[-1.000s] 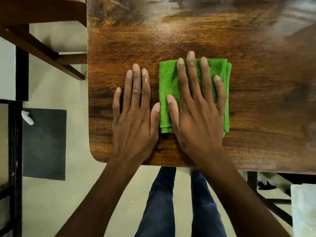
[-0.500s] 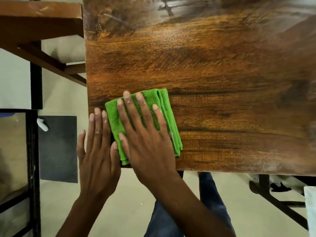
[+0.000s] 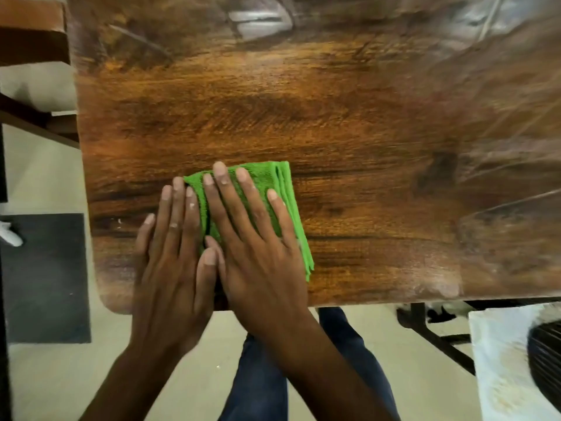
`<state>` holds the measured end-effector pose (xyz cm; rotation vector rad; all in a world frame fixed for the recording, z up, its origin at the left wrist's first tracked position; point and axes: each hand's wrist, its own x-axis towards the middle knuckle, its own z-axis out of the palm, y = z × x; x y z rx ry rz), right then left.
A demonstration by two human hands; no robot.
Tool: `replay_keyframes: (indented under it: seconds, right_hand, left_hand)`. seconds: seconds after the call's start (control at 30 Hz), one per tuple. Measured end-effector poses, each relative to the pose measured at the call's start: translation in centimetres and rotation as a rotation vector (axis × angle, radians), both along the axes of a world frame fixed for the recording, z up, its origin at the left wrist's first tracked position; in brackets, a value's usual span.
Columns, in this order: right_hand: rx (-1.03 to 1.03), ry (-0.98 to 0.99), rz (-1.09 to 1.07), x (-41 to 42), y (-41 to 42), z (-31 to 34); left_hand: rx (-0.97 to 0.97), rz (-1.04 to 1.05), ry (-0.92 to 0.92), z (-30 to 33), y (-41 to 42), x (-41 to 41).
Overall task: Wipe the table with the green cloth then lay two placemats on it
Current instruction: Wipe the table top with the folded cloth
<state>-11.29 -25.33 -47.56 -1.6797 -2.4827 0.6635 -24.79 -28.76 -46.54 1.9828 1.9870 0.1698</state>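
I see my right hand (image 3: 258, 247) lying flat on the folded green cloth (image 3: 285, 205), its fingers (image 3: 243, 202) straight and spread slightly apart, pressing the cloth down onto the wooden tabletop (image 3: 334, 117). The cloth sits near the front left corner of the tabletop, and its layered folded edges show along its right side. My left hand (image 3: 173, 259) lies flat just beside the right one, its fingers straight and close together, resting mostly on the bare wood, with the index finger right against the cloth's left edge; its thumb overlaps the base of my right thumb. Neither hand curls round anything. The glossy tabletop throws pale reflections along its far and right parts. Below the front edge I see my legs in dark blue trousers (image 3: 261, 375) over a light floor (image 3: 54, 381). A dark square mat (image 3: 45, 278) lies on the floor at the left, and another wooden piece of furniture (image 3: 30, 31) stands at the upper left. A white, speckled surface (image 3: 501, 369) shows at the lower right.
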Motion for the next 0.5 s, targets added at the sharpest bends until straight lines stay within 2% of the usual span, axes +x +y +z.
replay_keyframes:
  seconds: [0.17,0.27,0.4,0.5]
  right_hand:
    - [0.022,-0.145,-0.176,11.0,-0.1,0.4]
    - [0.056,-0.211,-0.275,17.3,1.7,0.5]
    - [0.051,-0.211,-0.272,20.3,3.9,0.2]
    - [0.031,-0.211,-0.242,20.9,2.4,0.3]
  left_hand:
    - [0.011,-0.057,-0.03,-0.8,3.1,6.6]
    - [0.029,-0.058,0.015,-1.6,5.9,9.4]
    - [0.042,-0.043,0.076,-2.0,6.4,10.2]
    - [0.047,-0.032,0.082,-2.1,6.2,10.5]
